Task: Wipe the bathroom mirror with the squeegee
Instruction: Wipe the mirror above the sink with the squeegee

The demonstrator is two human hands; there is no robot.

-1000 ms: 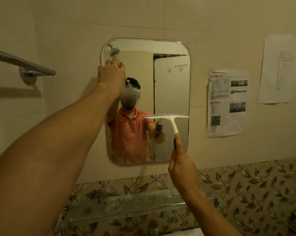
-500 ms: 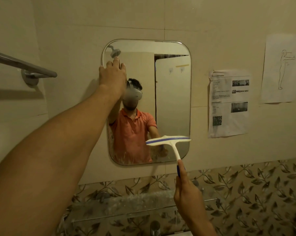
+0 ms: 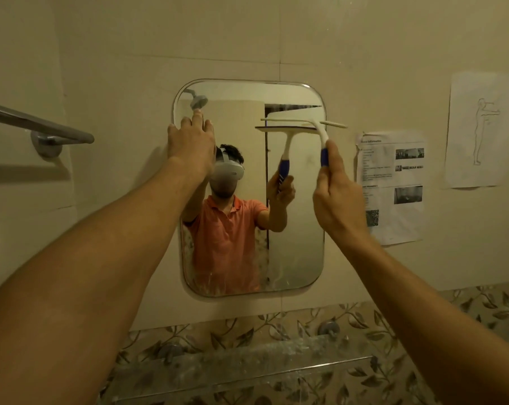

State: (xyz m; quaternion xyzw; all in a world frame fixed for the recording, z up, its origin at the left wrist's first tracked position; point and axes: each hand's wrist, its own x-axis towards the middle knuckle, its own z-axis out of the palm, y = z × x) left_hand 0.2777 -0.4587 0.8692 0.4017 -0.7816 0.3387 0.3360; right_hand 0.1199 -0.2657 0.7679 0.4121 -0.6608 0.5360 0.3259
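Squeegee (image 3: 318,127) higher, maybe on mirror (image 3: 300,244), above right hand (image 3: 336,197)

- The single head-worn camera faces the tiled wall (image 3: 130,39) nearly square-on, tilted a little downward.
- It is near: the mirror (image 3: 300,229) sits mid-frame, and the left hand (image 3: 190,141) touches its upper left edge.
- Its headset (image 3: 228,171) shows reflected there.

A home bathroom: tiled wall (image 3: 130,39), wall mirror (image 3: 300,229), towel rail (image 3: 37,124), reflected shower head (image 3: 199,101).
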